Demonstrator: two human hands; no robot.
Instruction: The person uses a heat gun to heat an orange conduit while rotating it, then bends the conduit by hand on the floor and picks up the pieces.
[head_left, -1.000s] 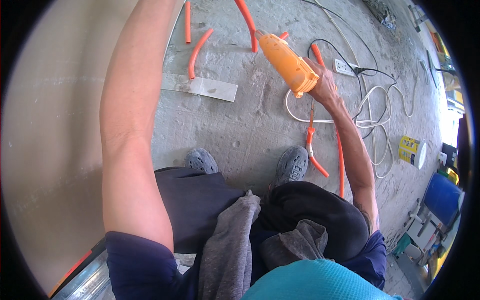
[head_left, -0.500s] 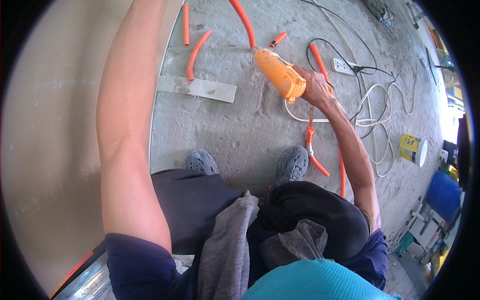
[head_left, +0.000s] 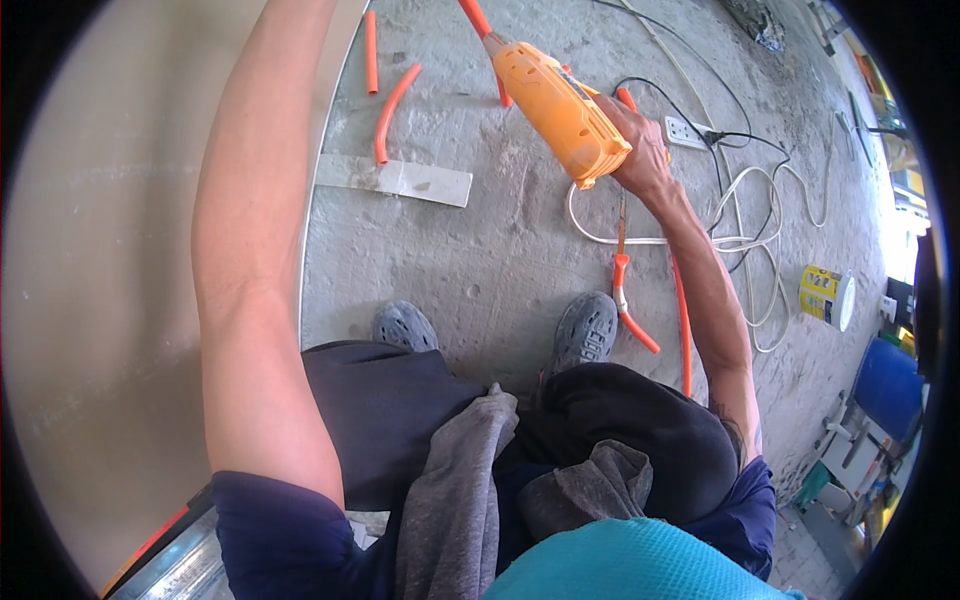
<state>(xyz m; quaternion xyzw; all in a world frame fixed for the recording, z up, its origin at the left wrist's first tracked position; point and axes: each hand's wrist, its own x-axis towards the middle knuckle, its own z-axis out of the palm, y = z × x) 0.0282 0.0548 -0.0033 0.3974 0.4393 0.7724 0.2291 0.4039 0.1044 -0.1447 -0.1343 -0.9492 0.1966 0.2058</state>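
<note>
My right hand (head_left: pixel 645 150) grips an orange heat gun (head_left: pixel 555 105), angled up-left, its metal nozzle at an orange tube (head_left: pixel 472 14) that runs out past the top edge. My left forearm (head_left: pixel 258 220) reaches beyond that edge, hiding my left hand from view. Short orange tube pieces, one straight (head_left: pixel 371 52) and one curved (head_left: pixel 394 105), lie on the concrete floor (head_left: pixel 450 260) left of the gun. A pale strip (head_left: pixel 425 183) lies below them. Below my right hand is a rusty blade with an orange handle (head_left: pixel 620 268).
A smooth pale board (head_left: pixel 110 260) fills the left side. Tangled cables (head_left: pixel 760 240) and a white power strip (head_left: pixel 688 131) lie right of my hand. A yellow-and-white bucket (head_left: pixel 822 298), a blue container (head_left: pixel 886 385) and assorted clutter stand at the right. My shoes (head_left: pixel 583 330) are below.
Over the last second the heat gun dipped slightly down-left, then rose, so its nozzle now sits higher along the orange tube. My left forearm has shifted slightly left.
</note>
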